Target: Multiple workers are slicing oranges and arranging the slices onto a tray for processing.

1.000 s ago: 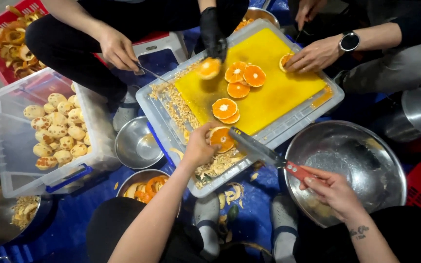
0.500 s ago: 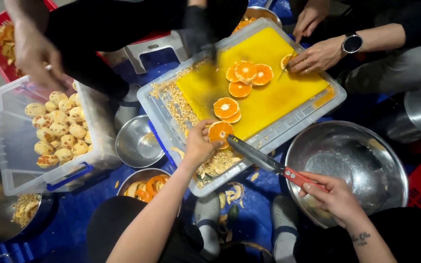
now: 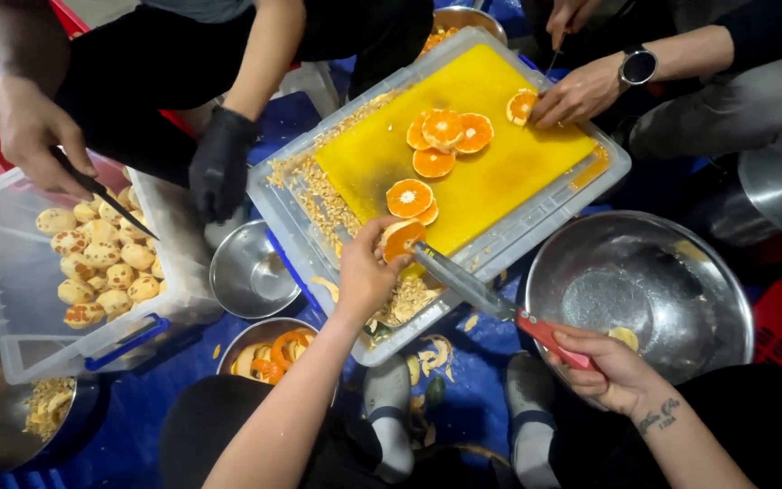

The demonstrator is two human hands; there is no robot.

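My left hand grips a peeled orange at the near edge of the yellow cutting board. My right hand is shut on a red-handled knife; its blade lies against the orange. Several orange slices lie on the board. The board sits in an upturned clear tray strewn with seeds and peel bits.
A large steel bowl stands right of the tray. Two smaller bowls, one with orange pieces, sit on the left. A clear bin holds peeled oranges. Other people's hands work opposite: one with a knife, one gloved, one with a watch.
The person opposite has moved over to the bin of peeled oranges with a knife. My hands keep the orange and knife at the board's near edge.
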